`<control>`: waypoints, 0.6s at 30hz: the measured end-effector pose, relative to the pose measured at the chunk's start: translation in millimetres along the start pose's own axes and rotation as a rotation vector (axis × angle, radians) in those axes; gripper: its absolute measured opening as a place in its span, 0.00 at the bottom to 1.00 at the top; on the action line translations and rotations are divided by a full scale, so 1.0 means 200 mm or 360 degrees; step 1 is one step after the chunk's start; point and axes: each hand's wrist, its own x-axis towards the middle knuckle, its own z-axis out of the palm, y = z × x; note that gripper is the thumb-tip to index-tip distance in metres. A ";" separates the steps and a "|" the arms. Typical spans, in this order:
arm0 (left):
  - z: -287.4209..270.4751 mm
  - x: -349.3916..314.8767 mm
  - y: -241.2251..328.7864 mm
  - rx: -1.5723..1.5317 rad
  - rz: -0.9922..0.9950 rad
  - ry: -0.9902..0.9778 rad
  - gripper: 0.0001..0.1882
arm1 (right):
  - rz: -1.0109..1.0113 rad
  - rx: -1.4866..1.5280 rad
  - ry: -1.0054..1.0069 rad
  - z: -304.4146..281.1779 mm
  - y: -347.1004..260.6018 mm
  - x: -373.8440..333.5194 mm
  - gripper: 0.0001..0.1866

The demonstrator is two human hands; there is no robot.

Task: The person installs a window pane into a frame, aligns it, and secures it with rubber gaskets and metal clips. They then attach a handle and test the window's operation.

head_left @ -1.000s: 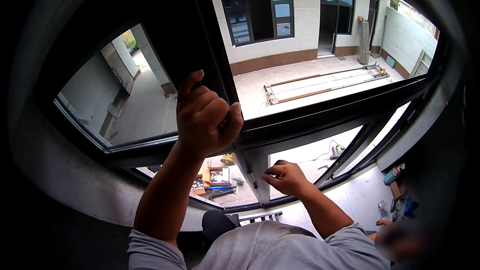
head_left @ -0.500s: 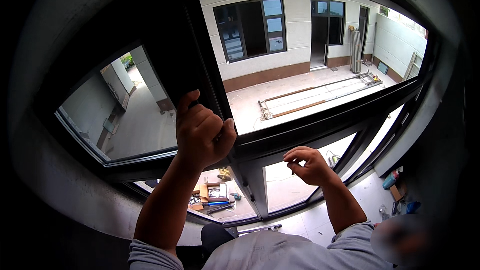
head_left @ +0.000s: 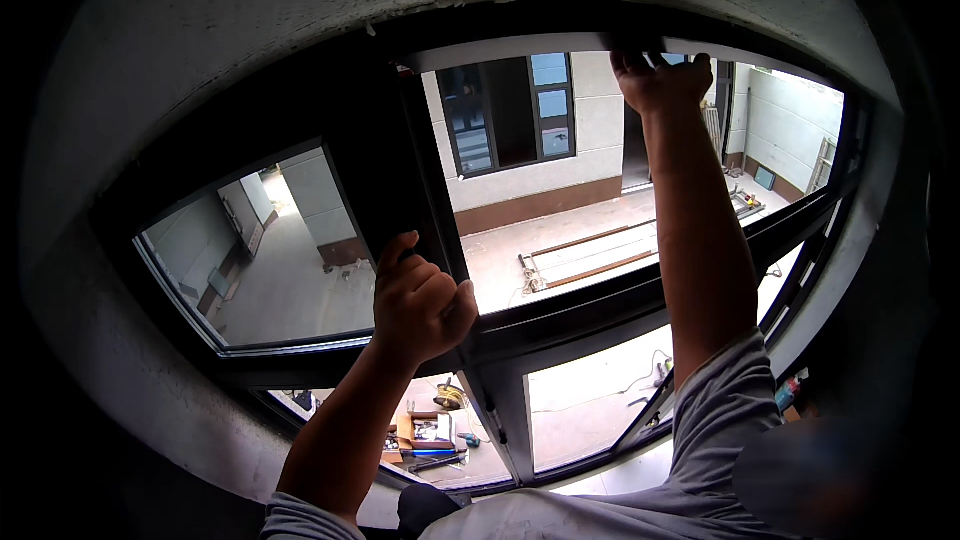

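Observation:
A black window frame [head_left: 545, 337] fills the view, with a sash [head_left: 365, 175] tilted on its left side. My left hand [head_left: 422, 305] is closed at the sash's right edge beside the upright post [head_left: 430, 155]; whatever lies within its curled fingers is hidden. High on the right, my right hand [head_left: 663, 85] reaches up to the underside of the top rail [head_left: 520, 45]. Its thumb stands apart, and its fingertips fade into the shadow at the rail.
Below the crossbar are a lower pane opening [head_left: 600, 390], a box of parts [head_left: 425, 430] and a yellow reel [head_left: 449, 396]. A long metal frame [head_left: 590, 248] lies in the courtyard outside, before a white wall with a dark window [head_left: 510, 110]. Rough plaster [head_left: 250, 10] surrounds the opening.
My right hand has risen from beside the crossbar to the top rail. My left hand keeps its closed shape at the sash. The view has tilted upward.

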 end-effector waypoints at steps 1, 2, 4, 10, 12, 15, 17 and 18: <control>0.00 0.01 0.00 -0.0007 0.0003 0.0010 0.20 | -0.0001 0.0152 -0.0128 0.10 0.00 0.00 0.40; 0.00 0.00 0.00 -0.0005 -0.0005 0.0017 0.19 | -0.0045 0.0177 -0.0258 0.13 0.03 0.03 0.38; 0.00 -0.01 0.01 -0.0001 -0.0029 0.0002 0.19 | -0.0091 0.0238 -0.0358 0.14 0.05 0.06 0.36; 0.06 0.01 0.03 -0.0028 -0.0008 0.0099 0.18 | -0.0742 -0.2085 -0.0170 0.20 0.05 0.12 0.39; 0.05 0.01 0.03 -0.0037 -0.0014 0.0094 0.18 | -0.0951 -0.2891 0.0044 0.16 0.03 0.15 0.40; 0.05 0.00 0.02 -0.0061 -0.0008 0.0096 0.17 | -0.0399 -0.0897 0.0117 0.18 0.13 0.23 0.40; 0.04 -0.03 -0.02 -0.0037 0.0017 0.0081 0.17 | -0.0307 -0.0495 0.0139 0.09 0.18 0.23 0.41; 0.06 -0.05 -0.01 -0.0025 0.0033 0.0089 0.17 | -0.0310 -0.0421 0.0134 0.07 0.16 0.22 0.41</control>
